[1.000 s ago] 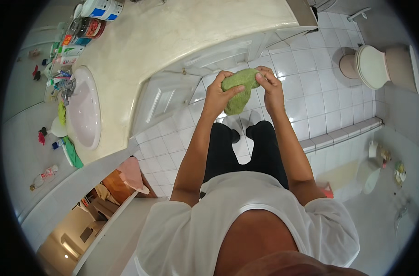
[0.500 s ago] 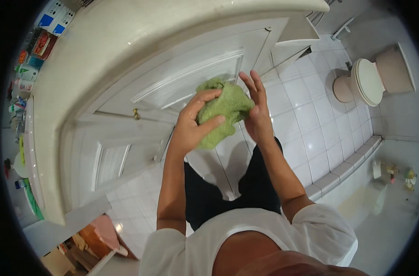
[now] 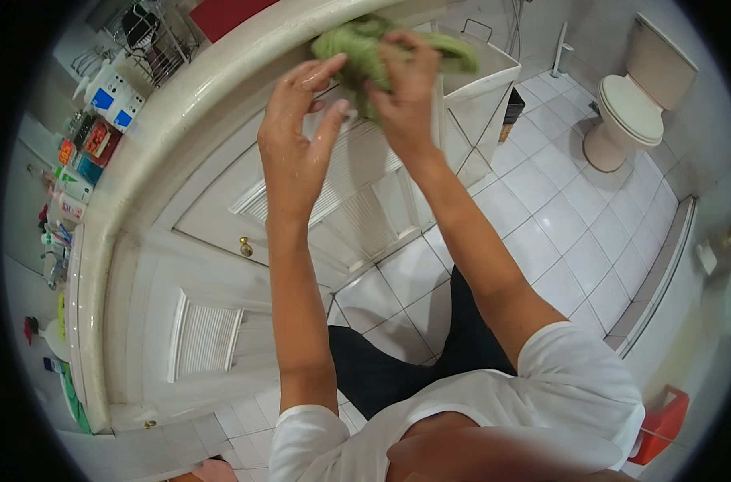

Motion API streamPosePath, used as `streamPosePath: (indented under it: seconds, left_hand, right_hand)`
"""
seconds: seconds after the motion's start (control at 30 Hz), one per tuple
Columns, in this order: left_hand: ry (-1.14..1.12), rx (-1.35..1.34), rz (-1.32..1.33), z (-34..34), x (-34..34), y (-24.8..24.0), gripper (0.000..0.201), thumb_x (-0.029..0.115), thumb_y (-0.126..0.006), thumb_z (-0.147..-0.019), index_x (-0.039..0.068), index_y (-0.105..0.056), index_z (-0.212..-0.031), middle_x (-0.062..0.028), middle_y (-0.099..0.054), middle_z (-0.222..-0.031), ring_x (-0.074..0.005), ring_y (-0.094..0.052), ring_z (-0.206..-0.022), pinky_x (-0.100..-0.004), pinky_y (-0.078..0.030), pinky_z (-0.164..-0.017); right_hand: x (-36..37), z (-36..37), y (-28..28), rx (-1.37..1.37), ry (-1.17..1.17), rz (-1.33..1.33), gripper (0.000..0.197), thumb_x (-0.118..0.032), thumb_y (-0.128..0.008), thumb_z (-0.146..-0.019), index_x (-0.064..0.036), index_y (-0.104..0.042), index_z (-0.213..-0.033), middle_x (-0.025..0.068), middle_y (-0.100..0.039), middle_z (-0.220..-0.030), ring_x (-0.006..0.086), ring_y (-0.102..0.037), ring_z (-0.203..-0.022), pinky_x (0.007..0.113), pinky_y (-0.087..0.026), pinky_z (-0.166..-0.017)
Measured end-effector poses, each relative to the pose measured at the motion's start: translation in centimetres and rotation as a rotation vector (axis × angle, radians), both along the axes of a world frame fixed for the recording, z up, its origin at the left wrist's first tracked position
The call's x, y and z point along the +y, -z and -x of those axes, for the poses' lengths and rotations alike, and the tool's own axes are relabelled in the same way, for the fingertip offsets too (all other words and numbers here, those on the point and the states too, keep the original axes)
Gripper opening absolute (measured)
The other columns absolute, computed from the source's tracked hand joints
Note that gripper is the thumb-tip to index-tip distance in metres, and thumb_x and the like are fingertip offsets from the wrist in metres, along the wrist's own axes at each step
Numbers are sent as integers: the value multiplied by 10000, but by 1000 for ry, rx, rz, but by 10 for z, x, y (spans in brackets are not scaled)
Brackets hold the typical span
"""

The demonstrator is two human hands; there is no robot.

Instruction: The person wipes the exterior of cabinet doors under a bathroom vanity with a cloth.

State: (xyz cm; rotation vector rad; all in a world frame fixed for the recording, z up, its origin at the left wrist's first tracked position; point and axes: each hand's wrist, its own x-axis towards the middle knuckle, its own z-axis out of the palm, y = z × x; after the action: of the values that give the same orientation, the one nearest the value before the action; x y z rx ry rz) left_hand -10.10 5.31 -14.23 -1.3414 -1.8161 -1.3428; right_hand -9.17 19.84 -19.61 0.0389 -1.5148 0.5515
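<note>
A crumpled green cloth [image 3: 357, 50] is held up in front of the pale counter's edge, with one end trailing off to the right. My right hand [image 3: 406, 100] has its fingers closed on it. To its left, my left hand [image 3: 293, 132] looks wet; its fingers are curved and its thumb stands apart, with nothing in the grasp. The left fingertips come up to the cloth's edge, and I cannot tell whether they touch it.
The curved counter [image 3: 132, 145] carries bottles [image 3: 116, 96] and a wire rack [image 3: 161, 40]. Below are white cabinet doors [image 3: 205, 321] with a brass knob [image 3: 246, 246]. A white bin-like container [image 3: 482, 88] and a toilet [image 3: 630, 112] stand on the right. A red container [image 3: 663, 422] sits lower right.
Both hands and the cloth have moved forward, up to the counter's edge. The right hand has closed on the cloth, while the left has come off it. The view has shifted.
</note>
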Motion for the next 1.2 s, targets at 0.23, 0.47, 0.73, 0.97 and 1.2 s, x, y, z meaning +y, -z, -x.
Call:
streamPosePath:
  seconds: [0.23,0.47,0.73,0.97,1.2]
  left_hand:
    - [-218,220,9,40,-3,48,269,-29,-662,-797,98,-686,-1033,-47,-639,-951,-167,-628,-754,-279,-522,-675]
    - [-241,220,23,38,-5,64,157,1,-669,-816,86,-687,-947,-49,-652,-903,-159,-631,-726,-285,-515,-629]
    - [-245,156,17,31,-8,65,120,12,-676,-818,78,-687,-917,-45,-664,-900,-160,-649,-741,-277,-530,-647]
    - [-271,143,13,32,-3,64,128,-5,-674,-810,55,-687,-923,-50,-663,-890,-154,-654,-743,-264,-537,-671]
    - [-273,120,14,33,-3,68,114,-4,-680,-806,44,-691,-909,-51,-671,-879,-135,-652,-743,-253,-536,-666]
  right_hand:
    - [10,18,40,40,-118,155,396,64,-563,-687,-14,-575,-1076,148,-471,-1071,353,-445,-1017,422,-376,-895]
    - [19,24,25,73,156,-18,455,75,-610,-669,-14,-566,-1113,165,-504,-1123,352,-493,-1019,400,-408,-881]
    - [56,-1,36,-71,-47,481,315,-51,-655,-768,11,-555,-1061,189,-492,-1067,374,-505,-991,423,-423,-856]
    - [24,16,81,-74,218,79,445,65,-565,-721,51,-552,-1165,235,-439,-1211,415,-449,-1105,459,-370,-960]
    - [36,13,78,9,106,146,353,82,-552,-730,48,-597,-1079,235,-477,-1186,415,-464,-1070,467,-401,-929]
